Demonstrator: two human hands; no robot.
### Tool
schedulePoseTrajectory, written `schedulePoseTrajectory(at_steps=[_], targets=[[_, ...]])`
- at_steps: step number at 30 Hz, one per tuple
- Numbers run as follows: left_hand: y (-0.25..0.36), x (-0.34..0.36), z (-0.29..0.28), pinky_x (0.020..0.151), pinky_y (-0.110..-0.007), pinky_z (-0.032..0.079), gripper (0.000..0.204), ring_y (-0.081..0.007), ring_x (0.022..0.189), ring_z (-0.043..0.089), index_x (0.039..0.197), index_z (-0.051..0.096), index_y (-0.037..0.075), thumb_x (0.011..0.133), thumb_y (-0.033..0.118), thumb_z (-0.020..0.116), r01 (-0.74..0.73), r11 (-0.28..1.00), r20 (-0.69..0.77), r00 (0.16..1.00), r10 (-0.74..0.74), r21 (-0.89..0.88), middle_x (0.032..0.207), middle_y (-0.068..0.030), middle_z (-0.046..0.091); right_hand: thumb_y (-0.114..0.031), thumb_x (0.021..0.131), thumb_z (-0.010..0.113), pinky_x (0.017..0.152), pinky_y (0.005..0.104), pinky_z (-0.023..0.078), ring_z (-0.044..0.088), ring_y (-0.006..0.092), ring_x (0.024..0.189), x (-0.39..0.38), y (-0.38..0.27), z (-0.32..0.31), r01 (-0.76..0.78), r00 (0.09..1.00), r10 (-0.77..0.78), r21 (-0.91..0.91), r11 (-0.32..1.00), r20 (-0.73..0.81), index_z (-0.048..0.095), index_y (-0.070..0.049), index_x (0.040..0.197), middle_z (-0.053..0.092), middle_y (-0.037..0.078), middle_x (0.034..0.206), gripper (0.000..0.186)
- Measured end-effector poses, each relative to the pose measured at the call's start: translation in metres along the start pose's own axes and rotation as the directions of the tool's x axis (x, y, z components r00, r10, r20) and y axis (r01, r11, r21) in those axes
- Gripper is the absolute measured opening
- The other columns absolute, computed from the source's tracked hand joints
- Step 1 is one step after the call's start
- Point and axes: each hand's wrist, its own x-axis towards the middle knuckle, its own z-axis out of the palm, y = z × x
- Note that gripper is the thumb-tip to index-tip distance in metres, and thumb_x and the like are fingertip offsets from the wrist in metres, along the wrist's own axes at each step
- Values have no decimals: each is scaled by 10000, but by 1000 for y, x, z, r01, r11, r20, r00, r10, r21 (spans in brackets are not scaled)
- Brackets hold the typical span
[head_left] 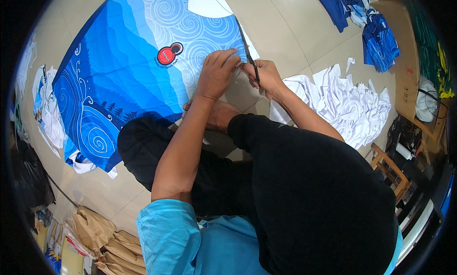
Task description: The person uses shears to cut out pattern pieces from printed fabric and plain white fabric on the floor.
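Observation:
A blue printed fabric panel with wave, mountain and swirl patterns and a red-and-black emblem lies spread on the tiled floor. My left hand pinches its right edge, fingers closed on the cloth. Beside it, my right hand grips a pair of dark scissors. The long blades point away from me along the panel's right edge, where white cloth borders the print. At the far end a rounded white area adjoins the swirl pattern. My fingers partly hide the scissor handles.
White fabric scraps are heaped to the right. Blue garment pieces lie at the far right beside a cardboard box. More scraps lie left; brown paper bags stand lower left. A wooden frame is at right.

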Motion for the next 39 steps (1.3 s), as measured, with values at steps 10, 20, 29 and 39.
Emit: schedulePoseTrajectory(at_steps=[10,20,29,39], targets=[[1,1,-1,1113,-480,509,243,-300,1282,645,1209,693,156,975,150,759,11,1000,18,1000,-11,-2,1379,-16,701,-258,907,863,415,283,301,487,111,439,1,6,-1,-3,1000,4,12,1000,-15,578,-110,692,569,27,564,387],[-3,-1,1,1109,-480,510,240,-300,1281,646,1238,698,153,1005,179,749,-1,1000,8,1000,1,0,1386,-20,701,-286,891,841,435,303,286,503,121,472,12,-4,1,7,1000,-7,-1,1000,-21,583,-99,707,547,12,579,367],[0,1,0,1099,-473,514,223,-295,1279,648,1236,696,148,1021,188,741,3,1000,-5,1000,-3,-9,1387,-15,706,-252,906,822,443,277,332,504,103,466,12,-3,1,19,1000,-19,25,999,-1,596,-86,726,554,10,587,334],[-1,-1,-1,1110,-475,510,221,-303,1301,643,1242,681,149,1028,175,730,18,1000,-1,1000,-18,-15,1411,-21,698,-253,926,819,481,266,396,527,99,476,5,-16,1,-29,1000,28,-72,997,-7,604,-91,748,574,5,614,322]])
